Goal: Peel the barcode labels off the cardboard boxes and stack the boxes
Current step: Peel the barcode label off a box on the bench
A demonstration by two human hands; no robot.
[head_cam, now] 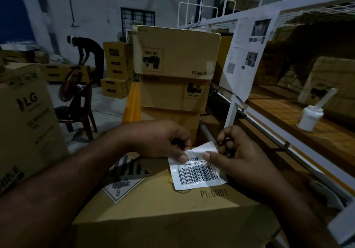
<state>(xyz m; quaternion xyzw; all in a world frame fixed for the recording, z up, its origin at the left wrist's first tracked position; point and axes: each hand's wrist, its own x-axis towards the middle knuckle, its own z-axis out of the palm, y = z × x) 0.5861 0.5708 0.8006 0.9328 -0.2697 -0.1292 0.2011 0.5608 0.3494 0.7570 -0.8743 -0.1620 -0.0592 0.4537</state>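
Two hands: both pinch one label (197, 168), over the top face of the near box (172, 205).
Left hand (165, 140): thumb and forefinger pressed together on the label's far-left edge, at 10 o'clock from the barcode.
Right hand (236, 151): thumb pressed on the label's upper right, at 2 o'clock from the barcode; the fingers curl behind the far edge, so their hold there cannot be fully seen.
Label: white, barcode facing up, far edge lifted and creased; near edge lies against the cardboard just above the print "PI:0001". Whether that edge is stuck or free cannot be told.
Near box: closed, lying flat at 6 o'clock in view; a hazard diamond (125, 178) sits at 9 o'clock from the label, untouched.
Stack (176, 74): three boxes, at least, standing at 12 o'clock beyond the hands, well apart from the near box. No barcode label shows on the faces turned this way; other faces are hidden.
Progress, judged: peel of this label well under way, not shown complete; the near box is not yet on the stack.
Left to do, judged: free the label, discard it, lift the near box onto the stack.
Further boxes: an LG box (28, 117) at 9 o'clock and more at 11 o'clock; whether they belong to the job cannot be told.
Rack (238, 101): at 3 o'clock, with a white bottle (310, 118) on its shelf.
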